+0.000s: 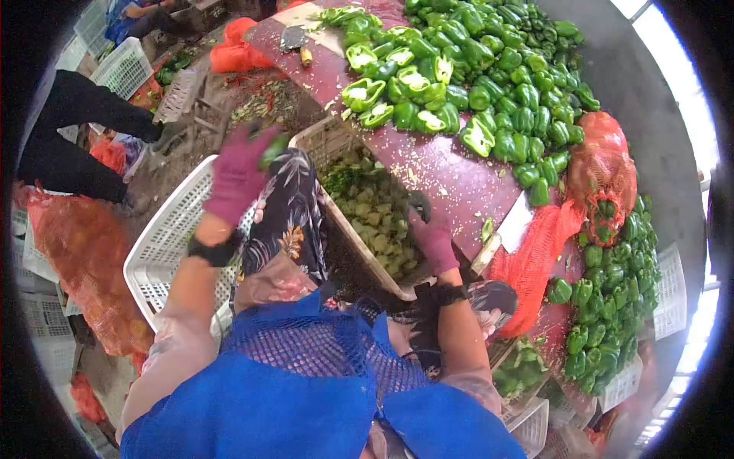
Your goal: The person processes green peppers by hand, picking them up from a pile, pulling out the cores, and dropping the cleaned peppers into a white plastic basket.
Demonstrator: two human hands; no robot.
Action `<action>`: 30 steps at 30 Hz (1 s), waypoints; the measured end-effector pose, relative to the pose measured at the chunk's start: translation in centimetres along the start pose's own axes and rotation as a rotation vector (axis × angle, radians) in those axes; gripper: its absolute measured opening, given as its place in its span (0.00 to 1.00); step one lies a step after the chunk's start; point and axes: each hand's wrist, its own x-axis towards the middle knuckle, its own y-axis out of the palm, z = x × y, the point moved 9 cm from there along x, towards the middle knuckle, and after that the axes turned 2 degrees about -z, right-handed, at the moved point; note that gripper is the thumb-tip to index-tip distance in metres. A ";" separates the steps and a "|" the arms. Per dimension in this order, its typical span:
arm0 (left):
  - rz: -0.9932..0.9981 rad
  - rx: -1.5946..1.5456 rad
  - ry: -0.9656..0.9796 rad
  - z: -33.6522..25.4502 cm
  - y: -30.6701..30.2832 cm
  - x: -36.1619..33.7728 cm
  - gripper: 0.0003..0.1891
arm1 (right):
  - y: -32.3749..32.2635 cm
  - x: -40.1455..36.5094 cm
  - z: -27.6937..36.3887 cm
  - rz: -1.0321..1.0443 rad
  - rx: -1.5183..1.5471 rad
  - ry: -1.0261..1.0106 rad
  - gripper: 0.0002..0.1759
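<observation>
My left hand (238,174), in a purple glove and blurred by motion, is closed on a green bell pepper (272,151) over the rim of a white plastic basket (145,252) at my left. The purple-gloved right hand (434,241) hangs at the table's edge, fingers curled round a small dark object (419,203) whose kind I cannot tell. Between my knees stands a crate (367,268) holding pale green pepper scraps (371,203). On the red table (451,183) lie cut-open pepper halves (363,93) in front of a large heap of whole green peppers (527,92).
A cleaver-like blade (292,38) and a yellow-handled tool (306,56) lie at the far table corner. Red mesh sacks (604,164) of peppers rest on the right; a full orange sack (84,268) stands left. Another person's dark-trousered legs (84,115) are at the left.
</observation>
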 end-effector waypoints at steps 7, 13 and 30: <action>0.280 0.099 -0.427 14.0 2.9 -9.5 0.30 | -6.8 8.0 -2.0 -0.251 -0.212 0.091 0.32; 0.115 -0.005 -0.427 11.6 2.3 -10.3 0.26 | -12.4 20.9 -6.2 -0.260 -0.660 0.023 0.38; -0.193 -0.587 -0.375 5.7 -0.3 -3.7 0.20 | -5.6 15.0 -3.5 -0.089 -0.719 -0.119 0.34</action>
